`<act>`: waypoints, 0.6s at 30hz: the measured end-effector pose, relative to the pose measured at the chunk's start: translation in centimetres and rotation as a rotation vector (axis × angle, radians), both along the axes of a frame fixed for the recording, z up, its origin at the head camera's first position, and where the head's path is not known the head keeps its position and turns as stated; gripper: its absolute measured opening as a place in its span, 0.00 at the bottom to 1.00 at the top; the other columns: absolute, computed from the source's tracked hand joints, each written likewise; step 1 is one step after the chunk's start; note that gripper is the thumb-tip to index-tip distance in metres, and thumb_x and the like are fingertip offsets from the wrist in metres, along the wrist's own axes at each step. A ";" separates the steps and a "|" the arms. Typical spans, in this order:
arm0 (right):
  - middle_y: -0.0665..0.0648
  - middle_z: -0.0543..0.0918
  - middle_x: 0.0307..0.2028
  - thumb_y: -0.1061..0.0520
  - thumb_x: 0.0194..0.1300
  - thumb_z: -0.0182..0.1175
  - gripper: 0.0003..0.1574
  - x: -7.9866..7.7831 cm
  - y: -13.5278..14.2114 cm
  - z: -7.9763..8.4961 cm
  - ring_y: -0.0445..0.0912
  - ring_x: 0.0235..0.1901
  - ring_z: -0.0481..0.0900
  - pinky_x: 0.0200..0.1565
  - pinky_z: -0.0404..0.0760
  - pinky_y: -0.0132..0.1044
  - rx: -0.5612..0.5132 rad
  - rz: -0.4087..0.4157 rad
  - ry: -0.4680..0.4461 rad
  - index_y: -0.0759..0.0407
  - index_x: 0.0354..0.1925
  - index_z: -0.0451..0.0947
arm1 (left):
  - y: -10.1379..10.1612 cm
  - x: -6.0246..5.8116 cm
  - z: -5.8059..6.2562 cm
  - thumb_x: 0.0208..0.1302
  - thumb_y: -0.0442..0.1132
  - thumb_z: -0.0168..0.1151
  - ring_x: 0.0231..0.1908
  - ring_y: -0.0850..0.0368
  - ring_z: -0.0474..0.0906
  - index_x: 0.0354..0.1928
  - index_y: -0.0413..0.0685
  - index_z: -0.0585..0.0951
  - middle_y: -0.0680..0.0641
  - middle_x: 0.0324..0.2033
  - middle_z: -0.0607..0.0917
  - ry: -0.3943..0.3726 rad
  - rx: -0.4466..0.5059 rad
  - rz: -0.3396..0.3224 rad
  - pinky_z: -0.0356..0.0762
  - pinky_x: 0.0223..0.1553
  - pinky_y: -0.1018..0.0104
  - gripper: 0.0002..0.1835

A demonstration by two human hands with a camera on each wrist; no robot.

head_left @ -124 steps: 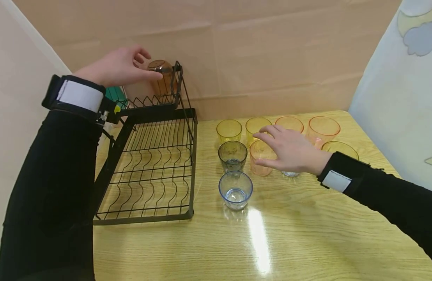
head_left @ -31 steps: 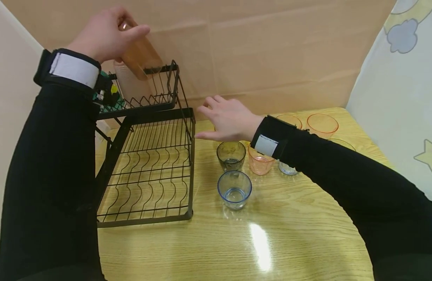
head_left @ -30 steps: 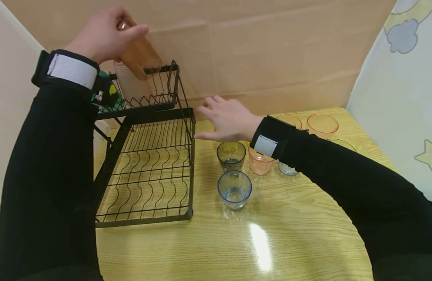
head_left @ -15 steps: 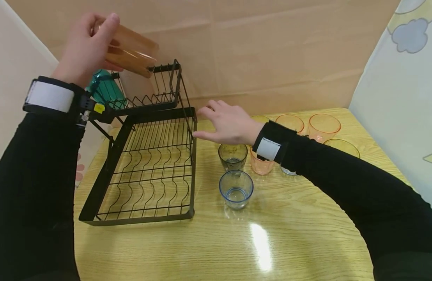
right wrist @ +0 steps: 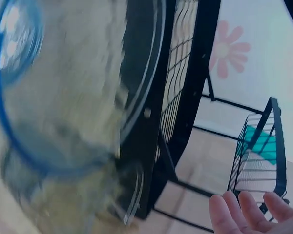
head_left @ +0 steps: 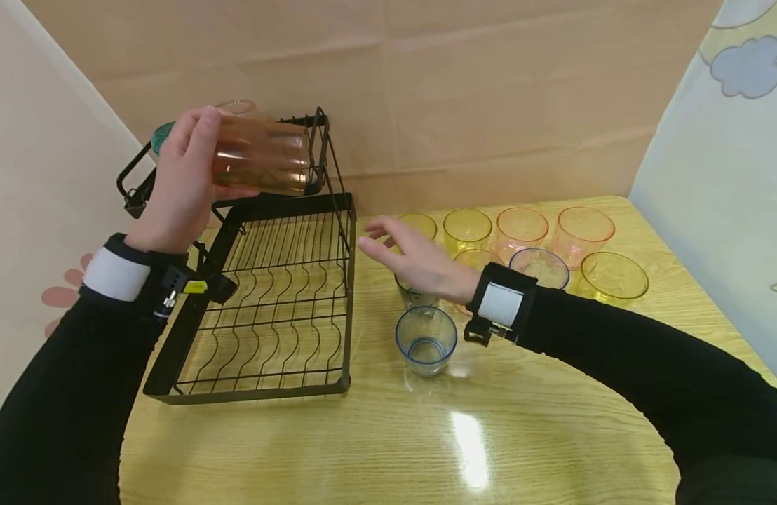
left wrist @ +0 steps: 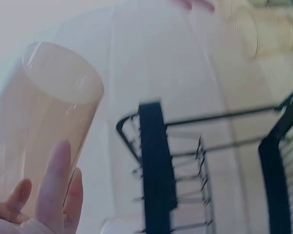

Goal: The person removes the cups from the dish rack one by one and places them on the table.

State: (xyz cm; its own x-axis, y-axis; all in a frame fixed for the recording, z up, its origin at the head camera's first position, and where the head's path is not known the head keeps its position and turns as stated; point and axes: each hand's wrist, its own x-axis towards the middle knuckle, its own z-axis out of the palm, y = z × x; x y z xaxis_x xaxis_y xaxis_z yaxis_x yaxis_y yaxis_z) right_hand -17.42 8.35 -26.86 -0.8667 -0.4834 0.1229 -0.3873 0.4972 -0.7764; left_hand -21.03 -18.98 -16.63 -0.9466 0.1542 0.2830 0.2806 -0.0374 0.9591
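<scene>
My left hand grips an amber tumbler, which lies nearly level with its base end in the palm and its mouth to the right. The tumbler is in front of the black rack's upper basket. In the left wrist view, fingers and thumb wrap the lower end of the tumbler. Over the left end of the rows of glasses hovers my right hand, holding nothing, its fingers loosely extended. It hides most of a grey glass and part of a yellow one.
The rack's wide lower tray stands at left. A teal cup and a clear tumbler are in the upper basket. A blue-rimmed glass stands nearest on the table. Several yellow and pink glasses stand farther right.
My left hand has taken the amber tumbler from the upper basket, tipped it onto its side and brought it lower and nearer. My right hand has moved left across the glasses, then slightly lower.
</scene>
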 end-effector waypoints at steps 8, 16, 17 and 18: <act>0.60 0.69 0.62 0.38 0.74 0.35 0.39 2.0 -0.8 -0.8 0.53 0.58 0.69 0.52 0.74 0.50 -0.233 0.015 -0.159 0.62 0.69 0.58 | 0.6 2.8 -3.5 0.76 0.50 0.45 0.48 0.48 0.76 0.57 0.47 0.67 0.39 0.52 0.71 0.034 0.080 -0.048 0.83 0.36 0.61 0.18; 0.62 0.70 0.62 0.38 0.73 0.30 0.39 3.8 -1.6 -1.6 0.57 0.58 0.71 0.47 0.77 0.51 -0.401 -0.023 -0.289 0.61 0.70 0.57 | 1.9 5.1 -7.7 0.76 0.53 0.43 0.50 0.48 0.72 0.58 0.51 0.67 0.41 0.52 0.69 -0.018 0.048 -0.033 0.82 0.39 0.60 0.18; 0.63 0.69 0.63 0.38 0.73 0.30 0.40 4.0 -1.7 -1.7 0.58 0.58 0.71 0.47 0.77 0.51 -0.425 -0.028 -0.300 0.62 0.70 0.57 | 2.2 5.4 -8.2 0.77 0.53 0.42 0.50 0.47 0.73 0.58 0.51 0.66 0.41 0.53 0.69 -0.033 0.048 -0.030 0.82 0.39 0.60 0.18; 0.63 0.69 0.63 0.37 0.73 0.31 0.40 4.2 -1.7 -1.9 0.59 0.58 0.71 0.47 0.77 0.50 -0.445 -0.038 -0.310 0.62 0.70 0.57 | 2.5 5.6 -8.8 0.77 0.53 0.42 0.50 0.47 0.73 0.58 0.52 0.66 0.41 0.53 0.69 -0.050 0.051 -0.024 0.82 0.39 0.59 0.18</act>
